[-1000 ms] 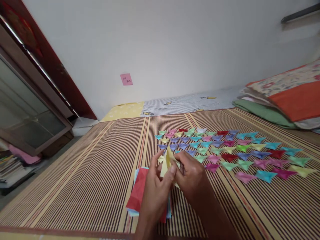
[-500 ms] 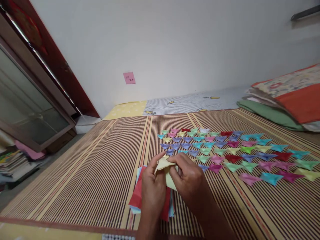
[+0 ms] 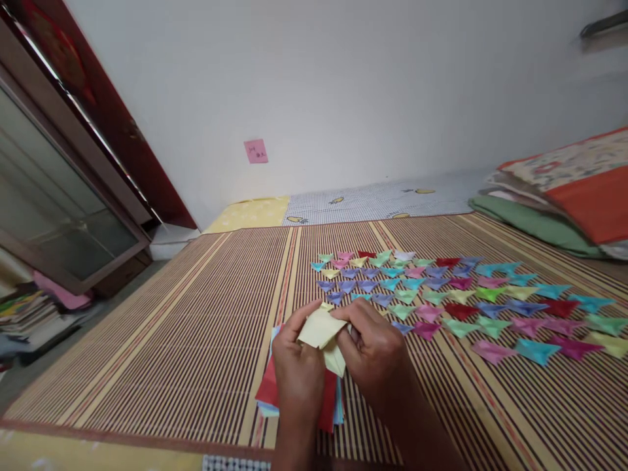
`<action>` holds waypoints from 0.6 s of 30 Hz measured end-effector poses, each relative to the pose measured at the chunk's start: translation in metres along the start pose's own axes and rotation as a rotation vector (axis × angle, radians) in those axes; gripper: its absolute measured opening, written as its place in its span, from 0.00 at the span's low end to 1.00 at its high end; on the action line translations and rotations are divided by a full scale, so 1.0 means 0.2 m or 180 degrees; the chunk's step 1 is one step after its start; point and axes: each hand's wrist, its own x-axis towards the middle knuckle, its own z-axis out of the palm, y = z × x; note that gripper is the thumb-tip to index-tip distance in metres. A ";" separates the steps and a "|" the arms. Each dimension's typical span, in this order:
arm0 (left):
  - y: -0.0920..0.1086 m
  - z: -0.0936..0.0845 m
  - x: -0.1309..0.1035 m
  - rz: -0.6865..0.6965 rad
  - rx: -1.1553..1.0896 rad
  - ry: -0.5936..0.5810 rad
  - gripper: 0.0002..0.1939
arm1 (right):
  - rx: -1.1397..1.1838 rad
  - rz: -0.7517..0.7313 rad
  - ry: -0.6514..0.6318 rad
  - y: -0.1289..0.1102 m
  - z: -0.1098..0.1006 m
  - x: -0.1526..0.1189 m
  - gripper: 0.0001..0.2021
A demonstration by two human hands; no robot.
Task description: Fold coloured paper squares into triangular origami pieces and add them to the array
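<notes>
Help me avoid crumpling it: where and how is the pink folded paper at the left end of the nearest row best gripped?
Probably pinch the pink folded paper lightly by its broad middle, coming from the near side, where bare mat lies. Its side tips look thin and pointed, and the blue one sits close to its right tip.

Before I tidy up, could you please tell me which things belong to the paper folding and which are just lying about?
In the folding:
pale yellow paper, in the left hand and right hand
stacked coloured sheets
rows of folded papers
striped mat beneath

Apparently lying about:
orange floral cushion
green fabric
piled books or papers
pink note on the wall
</notes>
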 end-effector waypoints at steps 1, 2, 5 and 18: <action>0.00 0.00 0.00 -0.0011 -0.0035 0.0055 0.20 | 0.0024 -0.0024 -0.0003 0.00 0.00 0.00 0.11; -0.01 0.00 0.00 -0.0020 -0.0108 0.0091 0.20 | 0.0043 -0.0056 -0.0006 0.00 0.01 0.00 0.11; -0.01 0.00 -0.01 -0.0029 -0.0477 0.0166 0.19 | 0.0060 -0.0145 -0.0021 -0.01 0.01 0.00 0.11; -0.01 0.00 -0.02 0.0087 -0.0628 -0.0120 0.09 | 0.0342 -0.0138 0.0105 0.00 -0.03 0.00 0.13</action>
